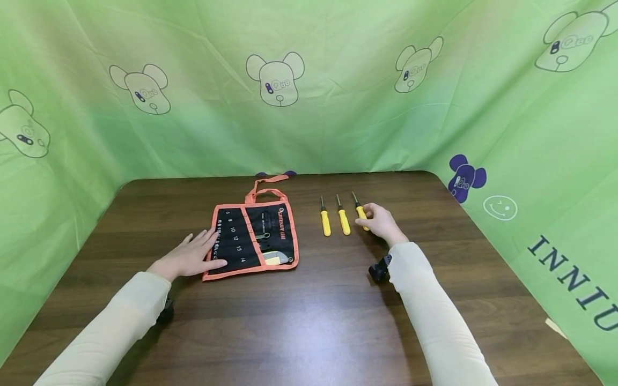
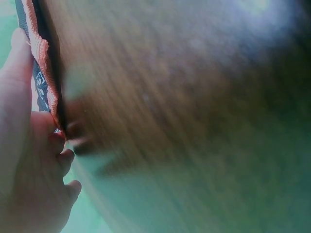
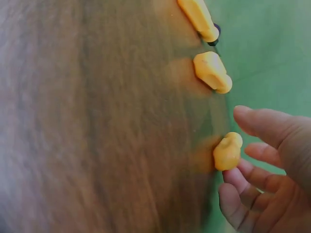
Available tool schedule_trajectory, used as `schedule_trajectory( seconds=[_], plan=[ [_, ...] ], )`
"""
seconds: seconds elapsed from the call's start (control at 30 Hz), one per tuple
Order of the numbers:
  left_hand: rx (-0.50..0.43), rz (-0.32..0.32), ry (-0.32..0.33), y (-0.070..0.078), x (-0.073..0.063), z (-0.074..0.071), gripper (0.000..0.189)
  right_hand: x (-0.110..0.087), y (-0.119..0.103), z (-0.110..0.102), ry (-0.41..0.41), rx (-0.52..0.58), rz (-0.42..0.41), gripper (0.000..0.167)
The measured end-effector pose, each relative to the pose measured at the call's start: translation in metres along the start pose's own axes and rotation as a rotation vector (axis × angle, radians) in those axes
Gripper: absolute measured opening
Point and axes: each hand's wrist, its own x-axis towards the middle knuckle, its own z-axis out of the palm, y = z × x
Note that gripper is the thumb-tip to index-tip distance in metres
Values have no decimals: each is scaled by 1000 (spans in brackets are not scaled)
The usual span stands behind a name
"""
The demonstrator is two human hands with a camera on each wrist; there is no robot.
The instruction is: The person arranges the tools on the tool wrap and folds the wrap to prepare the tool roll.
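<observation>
Screwdrivers [image 1: 344,222]: three with yellow handles, lying in a row on the table between 2 and 3 o'clock from the pouch, well apart from it and set apart from one another; their shafts point between 11 and 12 o'clock, their handles toward 5 and 6.
Right hand [image 1: 382,221]: at the screwdriver on the row's 3 o'clock end [image 1: 360,213], thumb on one side of the handle and loosely bent fingers on the other; the right wrist view shows space between thumb and handle, so it is not closed in a grip, and whether a fingertip touches cannot be told.
Left hand [image 1: 195,254]: spread and relaxed on the pouch's 9 o'clock edge, thumb lying across the dark face.
Pouch [image 1: 252,234]: flat on the table, toward 11 o'clock from its middle, dark with orange trim and printed numbers, among them 10, 12, 13 and 14.
Straps [image 1: 265,191]: orange, running off the pouch's 12 o'clock side.
Pale yellow piece [image 1: 276,258]: in a pocket at the pouch's 4 o'clock corner.
Table [image 1: 309,332]: dark wood grain.
Cloth [image 1: 338,123]: green with animal heads, hanging behind the table's 12 o'clock edge.
</observation>
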Motion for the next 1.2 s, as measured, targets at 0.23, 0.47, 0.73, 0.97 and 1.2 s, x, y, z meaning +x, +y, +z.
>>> schedule_trajectory(
  seconds=[0.23,0.47,0.73,0.97,1.2],
  plan=[
    [0,1,-1,1,0,0,96,1,2,4,25,-42,66,47],
    [-6,-1,-4,3,0,-2,96,0,3,3,46,-47,104,45],
    [-3,-7,-11,3,0,-3,96,2,3,4,69,-23,110,40],
    [1,-16,-14,1,0,-1,98,5,-1,2,122,-45,46,39],
    [1,-13,-10,1,0,0,98,7,-14,-3,150,-3,-19,38]
  ],
)
